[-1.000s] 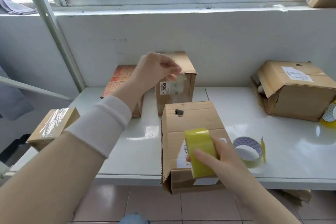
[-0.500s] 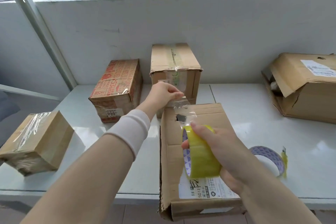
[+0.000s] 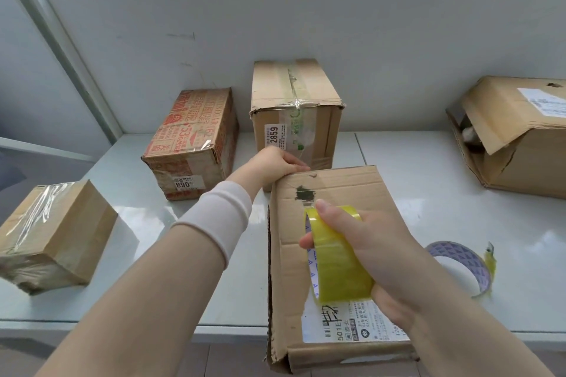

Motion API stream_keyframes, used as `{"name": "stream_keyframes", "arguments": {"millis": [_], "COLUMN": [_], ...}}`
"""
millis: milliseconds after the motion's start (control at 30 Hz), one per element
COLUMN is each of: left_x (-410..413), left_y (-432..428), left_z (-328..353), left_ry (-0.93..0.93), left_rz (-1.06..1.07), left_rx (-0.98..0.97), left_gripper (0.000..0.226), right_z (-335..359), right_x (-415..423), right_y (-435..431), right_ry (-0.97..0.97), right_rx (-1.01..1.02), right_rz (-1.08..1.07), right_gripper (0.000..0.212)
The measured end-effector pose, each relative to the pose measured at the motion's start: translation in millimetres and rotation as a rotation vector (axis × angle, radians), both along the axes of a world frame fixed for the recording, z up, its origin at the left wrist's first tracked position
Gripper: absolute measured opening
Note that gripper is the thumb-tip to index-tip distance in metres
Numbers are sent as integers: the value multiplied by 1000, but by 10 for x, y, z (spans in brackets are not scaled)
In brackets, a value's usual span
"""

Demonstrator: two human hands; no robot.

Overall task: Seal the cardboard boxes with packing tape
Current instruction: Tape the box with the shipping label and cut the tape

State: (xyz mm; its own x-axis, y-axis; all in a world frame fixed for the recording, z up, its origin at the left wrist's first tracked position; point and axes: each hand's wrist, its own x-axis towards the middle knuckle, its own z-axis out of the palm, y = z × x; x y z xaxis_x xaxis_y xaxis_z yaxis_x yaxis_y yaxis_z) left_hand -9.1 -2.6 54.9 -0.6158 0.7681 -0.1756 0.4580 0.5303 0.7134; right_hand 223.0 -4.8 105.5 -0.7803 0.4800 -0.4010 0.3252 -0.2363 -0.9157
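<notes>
Left hand (image 3: 275, 164) seemingly pinches the tape end (image 3: 301, 171) at the box's (image 3: 291, 269) far edge, right hand (image 3: 379, 242) grips the roll (image 3: 337, 257); taut, straight pull advised.

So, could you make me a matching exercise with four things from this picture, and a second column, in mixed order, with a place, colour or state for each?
Things:
1. yellow tape roll
2. purple-patterned tape roll
3. box labelled 890
4. far right box

Place, colour or state:
a. on the table, loose end sticking up
b. one flap open
c. gripped by the right hand
d. printed in red

Pairs: 1-c, 2-a, 3-d, 4-b.
</notes>
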Motion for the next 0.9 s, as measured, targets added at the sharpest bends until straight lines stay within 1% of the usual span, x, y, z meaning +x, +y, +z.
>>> {"name": "stream_keyframes", "arguments": {"millis": [100, 167, 200, 233, 300, 333, 367, 433, 567, 633, 733, 833, 867, 900], "left_x": [-45, -65, -58, -30, 100, 167, 224, 292, 299, 305, 305, 309, 322, 337], "left_y": [13, 49, 59, 50, -37, -93, -142, -203, -194, -181, -171, -160, -161, -161], "left_z": [27, 21, 16, 10, 3, -18, -47, -110, -121, -126, -168, -174, -171, -163], "left_ry": [-51, 14, 81, 132, 126, 101, 89, 98, -82, -120, -201, -253, -257, -259], "left_rz": [-9, 0, 23, 59, 98, 96, 82, 53, 117, 137, 190, 211, 218, 230], "left_rx": [-159, -200, -164, -84, 126, 191, 212, 168, 127, 145, 208, 230, 233, 241], "left_gripper": [6, 6, 10, 15, 24, 27, 29, 31, 46, 45, 32, 36, 38, 38], "right_z": [-5, 1, 5, 4, 8, 8, 9, 4, 18, 2, -137, -320, -362, -362], "right_x": [14, 8, 6, 1, -6, -10, -13, -20, -25, 11, 180, 359, 373, 362], "right_y": [-18, -14, -9, -6, -6, -8, -13, -18, -5, 8, -66, -200, -219, -237], "right_ry": [5, 13, 17, 21, 27, 30, 34, 40, 42, 55, 125, 228, 246, 262], "right_rx": [11, -1, -5, -8, -8, -10, -13, -14, 4, 45, 186, 451, 479, 465], "right_rz": [-7, -10, -10, -9, -9, -11, -12, -15, 2, 29, 88, 97, 79, 61], "right_gripper": [36, 37, 36, 36, 35, 34, 34, 34, 36, 43, 53, 47, 45, 41]}}
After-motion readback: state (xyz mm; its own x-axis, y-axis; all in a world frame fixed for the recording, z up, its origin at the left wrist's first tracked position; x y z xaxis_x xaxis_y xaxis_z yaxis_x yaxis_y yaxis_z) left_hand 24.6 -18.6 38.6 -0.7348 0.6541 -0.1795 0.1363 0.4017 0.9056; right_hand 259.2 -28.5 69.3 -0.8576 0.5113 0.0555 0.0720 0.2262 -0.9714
